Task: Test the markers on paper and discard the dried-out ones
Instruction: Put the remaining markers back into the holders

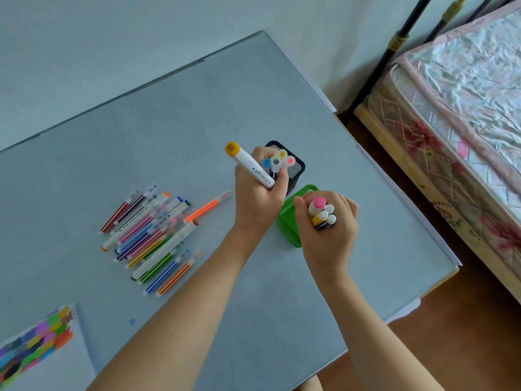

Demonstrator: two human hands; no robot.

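Grey table [169, 114], left hand [258, 198] gripping marker bunch [275, 163], right hand [328, 235] clutching markers [321, 214] over green holder [287, 218].

left hand [258, 193] gripping, right hand [328, 221] gripping

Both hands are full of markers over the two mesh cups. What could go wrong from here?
1. The left hand holds a bundle, and the yellow-capped marker sticks out sideways from that grip; it may slip free.
2. The right hand grips several markers right above the green cup, which could tip if bumped.
3. The black cup stands close behind; good and dried-out markers might get mixed.
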